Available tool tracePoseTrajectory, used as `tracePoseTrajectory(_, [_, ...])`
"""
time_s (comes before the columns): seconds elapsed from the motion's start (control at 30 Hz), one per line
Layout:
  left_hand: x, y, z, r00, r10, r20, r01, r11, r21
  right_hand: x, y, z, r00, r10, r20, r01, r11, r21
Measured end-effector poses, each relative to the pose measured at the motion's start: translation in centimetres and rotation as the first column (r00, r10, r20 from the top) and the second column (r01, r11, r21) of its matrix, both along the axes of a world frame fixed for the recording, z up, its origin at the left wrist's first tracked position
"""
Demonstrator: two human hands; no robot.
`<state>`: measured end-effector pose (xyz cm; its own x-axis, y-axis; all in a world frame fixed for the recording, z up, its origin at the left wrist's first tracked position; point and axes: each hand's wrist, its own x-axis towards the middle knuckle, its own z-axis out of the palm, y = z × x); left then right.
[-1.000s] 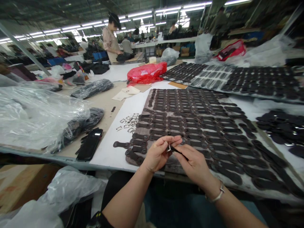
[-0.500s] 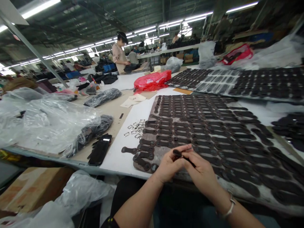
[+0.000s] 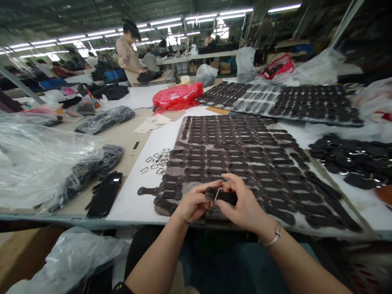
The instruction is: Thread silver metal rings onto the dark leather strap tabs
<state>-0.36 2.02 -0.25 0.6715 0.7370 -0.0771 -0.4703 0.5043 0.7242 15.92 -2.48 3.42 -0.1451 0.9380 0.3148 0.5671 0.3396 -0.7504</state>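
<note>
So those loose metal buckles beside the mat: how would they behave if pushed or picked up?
The metal buckles look thin, flat and small, so probably light and hard to pinch off the white sheet. They lie scattered, so a push would likely slide them rather than roll them. Being shiny metal, they may be slippery.

A factory floor for leather goods: long worktop [image 3: 134, 204] spread with rows of dark straps [image 3: 241, 143], a heap of metal buckles [image 3: 157, 159], plastic bags [image 3: 39, 159], strip lights [image 3: 171, 20] overhead, other workers [image 3: 128, 51] at benches beyond.
</note>
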Motion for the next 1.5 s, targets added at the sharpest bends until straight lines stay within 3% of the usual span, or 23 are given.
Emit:
tracePoseTrajectory(0.47, [1.0, -0.3, 0.1, 0.994, 0.062, -0.084, -0.069, 0.995, -0.074, 0.2, 0.2, -0.1, 0.996, 0.058, 0.061, -0.056, 0.998, -0.038])
tracePoseTrajectory(0.73, [1.6, -0.6, 0.5, 0.981, 0.083, -0.176, -0.081, 0.997, 0.019, 0.2, 0.2, -0.3, 0.997, 0.075, 0.018, -0.075, 0.997, -0.034])
tracePoseTrajectory(0.87, [1.8, -0.6, 0.0, 0.968, 0.201, -0.149, -0.194, 0.979, 0.059, 0.6, 0.6, -0.7, 0.997, 0.008, -0.071, -0.015, 0.995, -0.101])
tracePoseTrajectory(1.0, [2.5, -0.8, -0.2, 0.929, 0.357, -0.096, -0.351, 0.933, 0.077, 0.9, 0.7, -0.5, 0.983, 0.046, -0.178, -0.076, 0.983, -0.168])
tracePoseTrajectory(1.2, [3.9, -1.8, -0.6, 0.862, 0.497, -0.098, -0.492, 0.868, 0.073, 0.6, 0.1, 0.5, 0.996, 0.087, -0.017, -0.088, 0.991, -0.104])
tracePoseTrajectory(1.4, [4.0, -2.1, -1.7, 0.818, 0.564, -0.111, -0.548, 0.824, 0.146, 0.2, -0.1, 0.3, 0.999, 0.036, 0.022, -0.035, 0.999, -0.029])
tracePoseTrajectory(1.5, [3.9, -2.0, -1.9, 0.826, 0.544, -0.145, -0.526, 0.838, 0.146, 0.4, -0.1, -0.1, 1.0, 0.017, 0.01, -0.017, 1.0, 0.007])
